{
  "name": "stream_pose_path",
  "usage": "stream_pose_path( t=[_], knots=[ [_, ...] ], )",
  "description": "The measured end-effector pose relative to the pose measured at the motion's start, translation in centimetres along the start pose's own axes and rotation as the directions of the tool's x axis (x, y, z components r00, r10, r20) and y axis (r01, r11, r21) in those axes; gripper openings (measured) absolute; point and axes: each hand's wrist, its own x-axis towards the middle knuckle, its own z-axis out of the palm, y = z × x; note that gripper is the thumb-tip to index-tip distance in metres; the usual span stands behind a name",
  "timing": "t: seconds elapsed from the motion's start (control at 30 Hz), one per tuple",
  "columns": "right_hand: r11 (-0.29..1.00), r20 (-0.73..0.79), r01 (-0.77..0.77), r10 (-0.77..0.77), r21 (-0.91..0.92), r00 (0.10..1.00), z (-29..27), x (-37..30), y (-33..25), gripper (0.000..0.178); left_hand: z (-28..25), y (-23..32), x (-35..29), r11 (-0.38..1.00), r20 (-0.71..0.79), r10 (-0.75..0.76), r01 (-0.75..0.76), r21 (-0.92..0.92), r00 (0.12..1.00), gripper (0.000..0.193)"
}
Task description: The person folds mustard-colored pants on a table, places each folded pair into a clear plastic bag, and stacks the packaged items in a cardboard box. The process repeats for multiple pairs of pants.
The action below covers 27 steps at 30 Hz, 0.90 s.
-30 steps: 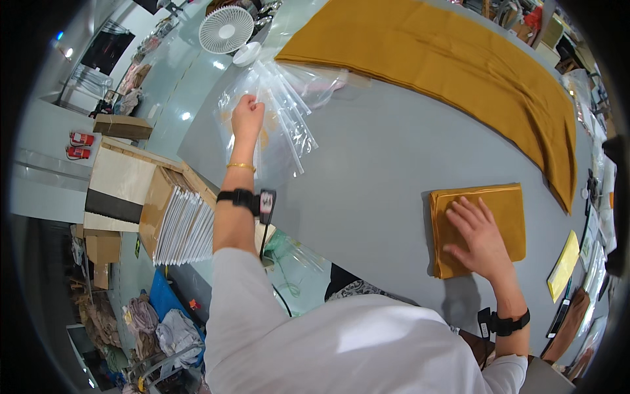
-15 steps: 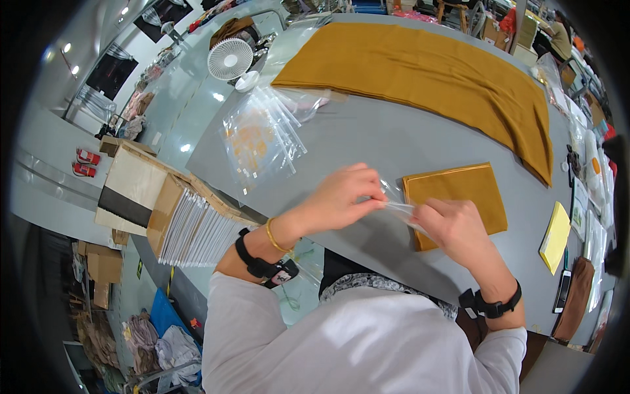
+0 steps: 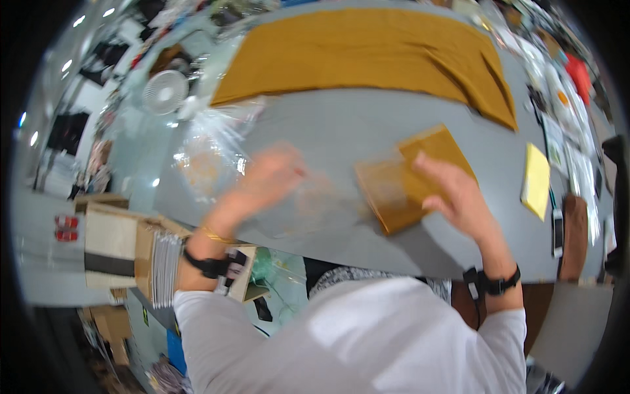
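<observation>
**Hands part, clear film (image 3: 318, 200) now spans toward the folded mustard cloth (image 3: 417, 185)**

The folded cloth lies right of centre in the frame, tilted, with what looks like clear plastic over its left part. Half a second ago both hands met at the film beside the cloth; now they are apart. I take this to mean that film and cloth are being brought together, though blur hides how far one is inside the other.

The right hand (image 3: 454, 192) is over the cloth's right side, thumb and fingers spread, seemingly resting on it rather than clenched. The left hand (image 3: 272, 174), left of centre, is smeared by motion; its fingers look curled near the film, but I cannot tell whether they grip it.

Farther out on the grey table (image 3: 354, 125), a pile of clear bags (image 3: 209, 148) lies at left, a long mustard cloth (image 3: 361, 52) stretches across the top, and a yellow packet (image 3: 536, 180) sits at right.
</observation>
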Motion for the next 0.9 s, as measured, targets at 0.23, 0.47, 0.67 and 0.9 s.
stream_pose_path(
  t=[0.23, 0.47, 0.67, 0.9],
  knots=[
    [0.906, -0.020, -0.362, 0.367, -0.221, 0.930, 3.4, -3.5, 7.8, 0.071, 5.2, -6.2, 5.3, 0.908, -0.422, 0.206, -0.011, 0.418, 0.883, 0.023],
    [0.819, 0.000, -0.425, 0.461, -0.386, 0.887, 9.4, -0.4, 7.7, 0.090, 18.9, -4.2, 8.7, 0.990, -0.009, 0.049, -0.048, 0.131, 0.999, 0.061],
    [0.906, -0.044, -0.285, 0.286, -0.314, 0.957, 13.1, -1.8, 2.6, 0.047, 19.0, -4.2, 6.9, 0.997, 0.003, -0.026, 0.027, -0.074, 1.000, 0.057],
    [0.951, -0.286, -0.297, 0.263, -0.082, 0.922, 6.5, -5.6, 2.4, 0.039, 22.6, -0.3, 4.2, 0.979, 0.019, 0.033, -0.029, -0.202, 0.999, 0.031]
  ],
)
